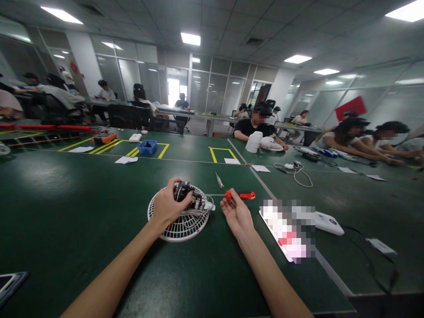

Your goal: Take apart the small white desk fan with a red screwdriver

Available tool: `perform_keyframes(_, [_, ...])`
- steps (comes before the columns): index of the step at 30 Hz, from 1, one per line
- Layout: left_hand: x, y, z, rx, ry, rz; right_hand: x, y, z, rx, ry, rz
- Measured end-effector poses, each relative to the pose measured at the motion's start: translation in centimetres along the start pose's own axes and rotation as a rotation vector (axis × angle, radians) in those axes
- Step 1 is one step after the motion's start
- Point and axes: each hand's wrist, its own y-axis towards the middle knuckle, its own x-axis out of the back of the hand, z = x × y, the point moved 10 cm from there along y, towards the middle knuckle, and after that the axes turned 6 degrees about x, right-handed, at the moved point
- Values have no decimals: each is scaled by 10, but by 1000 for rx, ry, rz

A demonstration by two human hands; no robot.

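My left hand [170, 203] is wrapped round a black motor assembly [181, 191] that sits on a round white fan grille [182, 230]. Grey-white wires [195, 213] lie coiled over the grille beside my fingers. In my right hand [236, 213] is a screwdriver with a red and black handle [244, 194], held near its collar between thumb and fingers. Its shaft [215, 194] points left toward the motor assembly; whether the tip touches a screw cannot be made out. Beyond it a small, thin screwdriver with a clear handle [219, 180] lies on the green table [109, 247].
A partly blurred phone-like device [276, 236] and a white power bank [329, 223] with a dark cable lie to the right. Farther off are a blue bin [147, 147], an orange multimeter [104, 138] and a white cord [301, 174]. A person [255, 128] sits across the table.
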Motion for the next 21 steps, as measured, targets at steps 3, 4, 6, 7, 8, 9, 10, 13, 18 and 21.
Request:
perform_keyframes(3, [0, 0, 0, 8, -32, 0, -3, 0, 5, 40, 1, 27])
perform_keyframes(4, [0, 0, 0, 12, -38, 2, -4, 0, 7, 51, 10, 32])
perform_keyframes(6, [0, 0, 0, 18, -40, 5, -6, -1, 11, 68, 41, 47])
perform_keyframes(7, [0, 0, 0, 20, -40, 6, -7, -1, 12, 73, 58, 56])
perform_keyframes(8, [0, 0, 0, 21, -38, 7, -8, -1, 13, 72, 75, 60])
perform_keyframes(9, [0, 0, -1, 23, -36, 5, -9, -2, 13, 68, 89, 57])
perform_keyframes(10, [1, 0, -1, 24, -34, 2, -8, -2, 13, 60, 100, 47])
perform_keyframes(13, [1, -1, -1, 32, -31, -8, -6, -3, 9, 35, 104, 17])
perform_keyframes(18, [0, 0, -1, 19, -13, -2, -4, -3, 0, 38, 47, 21])
perform_keyframes(21, [0, 0, 0, 14, -23, -5, -2, -2, -3, 47, 30, 19])
